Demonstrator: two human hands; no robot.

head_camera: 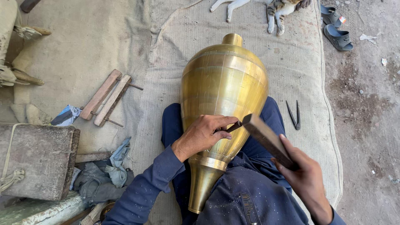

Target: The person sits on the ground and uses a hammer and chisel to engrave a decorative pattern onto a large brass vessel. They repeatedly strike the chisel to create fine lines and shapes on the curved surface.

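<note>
One big brass vase (pixel 223 96) lies across my lap on the woven mat (pixel 300 75), my left hand (pixel 202 134) pinching a small chisel (pixel 233 126) against its side while my right hand (pixel 304 175) grips a wooden bar (pixel 266 139)

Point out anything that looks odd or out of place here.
A cat lies on the same mat just beyond the brass vase. Otherwise nothing stands out: the left hand holds a punch, the right hand a wooden bar.
</note>
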